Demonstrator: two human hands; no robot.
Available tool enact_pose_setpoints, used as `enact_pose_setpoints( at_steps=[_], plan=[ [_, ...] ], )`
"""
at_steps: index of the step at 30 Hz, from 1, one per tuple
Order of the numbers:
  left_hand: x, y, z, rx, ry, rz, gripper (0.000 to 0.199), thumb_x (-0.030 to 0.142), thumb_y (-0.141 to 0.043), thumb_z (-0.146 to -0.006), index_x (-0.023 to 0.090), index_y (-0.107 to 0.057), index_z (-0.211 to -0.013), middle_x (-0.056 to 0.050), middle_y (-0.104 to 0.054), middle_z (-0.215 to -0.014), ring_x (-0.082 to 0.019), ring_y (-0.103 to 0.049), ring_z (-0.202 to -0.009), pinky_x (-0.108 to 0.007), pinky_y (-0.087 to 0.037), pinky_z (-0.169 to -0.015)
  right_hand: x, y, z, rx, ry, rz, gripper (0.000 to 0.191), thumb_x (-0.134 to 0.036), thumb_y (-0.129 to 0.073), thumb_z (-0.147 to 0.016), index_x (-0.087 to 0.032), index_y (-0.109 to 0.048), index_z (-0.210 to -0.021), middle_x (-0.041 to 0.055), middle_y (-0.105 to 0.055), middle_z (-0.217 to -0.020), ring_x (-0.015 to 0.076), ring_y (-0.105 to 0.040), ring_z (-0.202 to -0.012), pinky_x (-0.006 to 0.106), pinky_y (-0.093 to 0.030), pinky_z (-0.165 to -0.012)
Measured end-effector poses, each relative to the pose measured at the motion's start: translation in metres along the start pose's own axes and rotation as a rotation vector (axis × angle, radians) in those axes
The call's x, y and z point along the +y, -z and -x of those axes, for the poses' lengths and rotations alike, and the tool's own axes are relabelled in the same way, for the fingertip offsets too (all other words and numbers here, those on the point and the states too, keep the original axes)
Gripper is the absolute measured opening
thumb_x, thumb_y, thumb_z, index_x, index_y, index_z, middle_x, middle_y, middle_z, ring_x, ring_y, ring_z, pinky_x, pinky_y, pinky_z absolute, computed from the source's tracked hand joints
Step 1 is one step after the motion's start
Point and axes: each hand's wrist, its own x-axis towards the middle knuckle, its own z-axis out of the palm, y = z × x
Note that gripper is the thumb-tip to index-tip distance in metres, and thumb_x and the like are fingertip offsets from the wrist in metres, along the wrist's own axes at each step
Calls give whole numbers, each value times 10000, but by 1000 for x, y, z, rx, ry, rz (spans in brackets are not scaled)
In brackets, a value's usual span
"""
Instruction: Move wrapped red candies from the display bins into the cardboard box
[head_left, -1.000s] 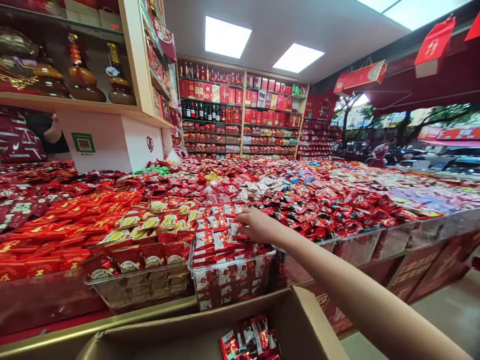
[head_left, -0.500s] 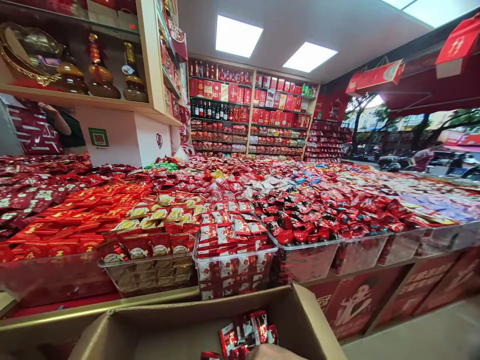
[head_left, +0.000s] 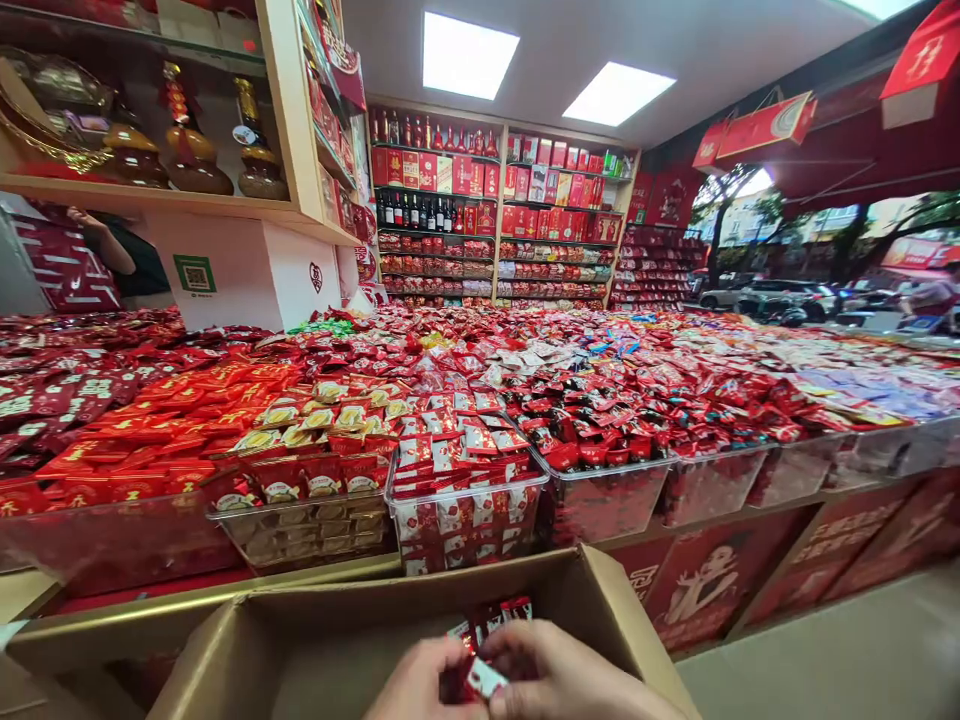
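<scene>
Both hands are together inside an open cardboard box [head_left: 330,645] at the bottom of the view. My right hand [head_left: 559,665] is closed, its thumb and fingertips on a small red and white wrapped snack packet [head_left: 486,679]. My left hand [head_left: 424,680] curls in from the other side, its fingers closed around red packets that are mostly hidden. Several more red and white packets [head_left: 516,608] lie in the box just beyond my fingers. The near part of the box is out of view.
Clear plastic bins, including one of red and white packets [head_left: 469,490], stand in a row beyond the box. Orange-red packets [head_left: 165,420] fill the left side. A glass-shelved cabinet [head_left: 307,180] overhangs at left; stocked shelves [head_left: 499,215] line the back.
My left hand has come into view beside my right. My right hand has risen further into the box, and a packet now shows between them. The view has shifted slightly.
</scene>
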Motion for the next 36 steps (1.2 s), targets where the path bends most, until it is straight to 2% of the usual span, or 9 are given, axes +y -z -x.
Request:
enact_pose_setpoints(
  at_steps=[4, 12, 17, 20, 23, 26, 28, 31, 36],
  plan=[
    [17, 10, -3, 14, -15, 226, 279, 377, -577, -721, 110, -615, -792, 2, -630, -658, -123, -537, -593, -212, -401, -550, -18, -3, 3, 161, 21, -269, 323, -425, -629, -651, -107, -576, -665, -24, -507, -534, 62, -407, -473, 187, -309, -465],
    [30, 19, 6, -37, 25, 664, 207, 298, -575, -757, 113, -669, -764, -23, -646, -626, -87, -514, -571, -183, -419, -571, -40, -14, 3, 282, 71, -360, 387, -487, -592, -667, -104, -586, -614, -32, -461, -501, 50, -348, -462, 191, -271, -461],
    [30, 25, 7, -39, -1, 634, 275, 350, -506, -800, 145, -661, -896, -44, -666, -734, -112, -546, -640, -208, -446, -592, -39, -18, 0, 321, 97, -410, 362, -470, -543, -722, -120, -583, -637, -22, -509, -502, 60, -413, -412, 189, -322, -410],
    [30, 27, 8, 16, -30, 497, 243, 324, -582, -751, 129, -673, -865, -46, -665, -694, -115, -548, -616, -203, -444, -569, -38, -17, 2, 316, 155, -338, 298, -423, -532, -751, -138, -618, -742, -11, -556, -558, 77, -463, -416, 202, -378, -399],
    [31, 28, 11, 74, -53, 588, 293, 366, -551, -765, 134, -658, -907, -67, -668, -782, -140, -570, -686, -232, -455, -623, -39, -14, 7, 406, 315, -161, 170, -300, -569, -751, -184, -640, -854, 18, -640, -709, 124, -572, -572, 242, -468, -529],
    [34, 28, 15, -57, 89, 761, 406, 464, -449, -796, 178, -589, -1047, -72, -655, -858, -161, -603, -714, -247, -461, -602, -39, -13, 11, 468, 615, 156, 221, -147, -541, -759, -253, -645, -922, 43, -630, -988, 169, -579, -889, 299, -467, -768],
    [36, 27, 17, -134, 140, 756, 381, 399, -524, -777, 205, -547, -1104, -46, -654, -829, -133, -611, -658, -208, -449, -554, -38, -14, 13, 460, 713, 284, 301, -103, -493, -772, -285, -628, -969, 43, -564, -1121, 177, -520, -1012, 326, -432, -847],
    [39, 24, 17, -62, 78, 701, 447, 245, -639, -715, 220, -511, -1142, -25, -664, -819, -120, -614, -668, -198, -460, -593, -37, -18, 13, 564, 606, 159, 302, -142, -458, -802, -275, -573, -1048, 49, -527, -1162, 179, -480, -1062, 349, -391, -899],
    [39, 19, 15, -8, 15, 673, 450, 226, -650, -702, 209, -529, -1136, -34, -686, -857, -139, -612, -744, -234, -476, -701, -41, -22, 9, 505, 233, -383, 271, -347, -507, -792, -180, -543, -1003, 50, -623, -853, 127, -573, -627, 285, -479, -612]
  ],
)
